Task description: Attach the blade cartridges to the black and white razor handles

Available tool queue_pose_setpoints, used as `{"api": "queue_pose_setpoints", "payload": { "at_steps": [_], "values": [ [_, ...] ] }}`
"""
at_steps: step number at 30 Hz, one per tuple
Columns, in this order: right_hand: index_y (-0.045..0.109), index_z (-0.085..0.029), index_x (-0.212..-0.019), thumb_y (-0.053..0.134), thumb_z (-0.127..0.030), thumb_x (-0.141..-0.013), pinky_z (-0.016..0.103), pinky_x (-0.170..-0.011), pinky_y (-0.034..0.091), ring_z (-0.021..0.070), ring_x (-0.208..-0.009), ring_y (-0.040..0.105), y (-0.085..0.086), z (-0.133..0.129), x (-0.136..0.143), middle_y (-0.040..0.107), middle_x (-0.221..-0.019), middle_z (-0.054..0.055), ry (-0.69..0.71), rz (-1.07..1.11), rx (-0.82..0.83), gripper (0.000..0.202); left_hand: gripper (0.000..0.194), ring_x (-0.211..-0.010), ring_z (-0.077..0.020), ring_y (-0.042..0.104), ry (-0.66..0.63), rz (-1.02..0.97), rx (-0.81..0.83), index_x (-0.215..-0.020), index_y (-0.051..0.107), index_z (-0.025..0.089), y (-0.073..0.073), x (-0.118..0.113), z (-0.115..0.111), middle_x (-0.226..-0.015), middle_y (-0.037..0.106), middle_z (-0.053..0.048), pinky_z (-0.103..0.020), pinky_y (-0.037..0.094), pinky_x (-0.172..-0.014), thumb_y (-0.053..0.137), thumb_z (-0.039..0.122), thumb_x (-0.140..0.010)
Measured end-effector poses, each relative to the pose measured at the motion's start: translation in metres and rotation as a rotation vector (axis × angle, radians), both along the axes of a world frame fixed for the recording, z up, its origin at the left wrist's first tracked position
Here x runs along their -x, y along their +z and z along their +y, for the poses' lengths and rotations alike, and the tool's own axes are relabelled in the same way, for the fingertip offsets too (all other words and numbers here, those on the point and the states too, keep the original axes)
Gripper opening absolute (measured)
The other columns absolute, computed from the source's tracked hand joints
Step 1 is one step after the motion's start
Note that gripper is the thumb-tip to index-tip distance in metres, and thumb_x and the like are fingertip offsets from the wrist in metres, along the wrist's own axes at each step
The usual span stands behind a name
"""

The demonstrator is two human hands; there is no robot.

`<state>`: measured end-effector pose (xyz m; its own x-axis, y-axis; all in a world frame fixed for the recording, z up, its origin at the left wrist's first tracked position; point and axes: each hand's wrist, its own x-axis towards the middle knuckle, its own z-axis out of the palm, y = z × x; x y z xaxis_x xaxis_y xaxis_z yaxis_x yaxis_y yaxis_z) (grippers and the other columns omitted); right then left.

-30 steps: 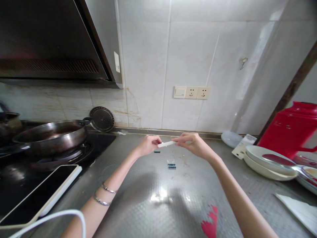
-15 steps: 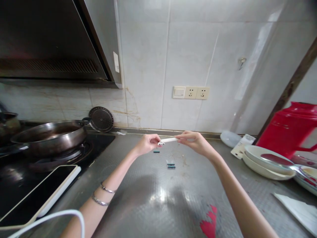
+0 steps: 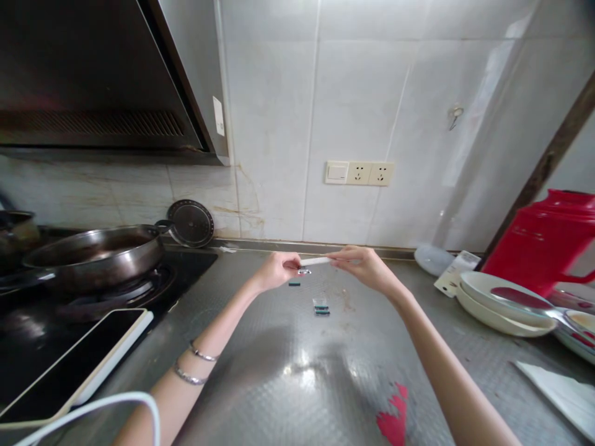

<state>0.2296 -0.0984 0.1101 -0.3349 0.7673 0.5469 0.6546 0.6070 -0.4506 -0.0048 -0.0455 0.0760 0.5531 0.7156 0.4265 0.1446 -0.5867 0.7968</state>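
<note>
A slim white stick [image 3: 316,261] is held level above the steel counter, between my two hands. My left hand [image 3: 275,271] is closed in a pinch at its left end, where a small shiny silvery piece [image 3: 304,272] shows just below the stick. The fingers of my right hand [image 3: 360,263] are closed on the other end. Below, a small dark green strip [image 3: 294,284] lies on the counter. Nearer to me is a clear little case [image 3: 320,302] with dark green strips in it. What these small pieces are is too small to tell.
To the left stand a steel pan [image 3: 95,254] on the stove and a phone-like device [image 3: 69,365] with a white cable [image 3: 116,399]. On the right are stacked plates [image 3: 502,319], a red jug [image 3: 542,241] and a white sheet [image 3: 560,393]. A red scrap [image 3: 393,424] lies in front.
The silvery piece shows a little more clearly beside my left fingertips, and the stick has shifted slightly. Both hands keep nearly the same place and hold.
</note>
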Motion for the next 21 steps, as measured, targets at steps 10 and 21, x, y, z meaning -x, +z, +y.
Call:
{"api": "queue_pose_setpoints", "payload": {
  "at_steps": [10,21],
  "values": [
    [0.070,-0.022,-0.098,0.057,-0.037,-0.079,0.026,-0.071,0.044,0.0168,-0.077,0.060,0.000,0.001,-0.007,0.067,-0.087,0.005,0.048,0.054,0.033,0.028,0.010,-0.072,-0.0139,0.064,-0.016,-0.005,-0.011,-0.072,0.060,0.012,0.001,0.000,-0.002,-0.074,0.068,-0.004,-0.024,0.048,-0.070,0.066,0.019,-0.066],
    [0.070,-0.020,-0.099,0.059,-0.041,-0.076,0.026,-0.068,0.044,0.0173,-0.077,0.059,-0.004,0.008,-0.013,0.066,-0.085,0.006,0.133,0.090,0.114,0.033,0.012,-0.069,-0.0127,0.063,-0.013,-0.029,0.002,-0.073,0.060,0.012,0.002,0.002,0.000,-0.072,0.067,-0.004,-0.023,0.048,-0.068,0.066,0.020,-0.066]
  ]
}}
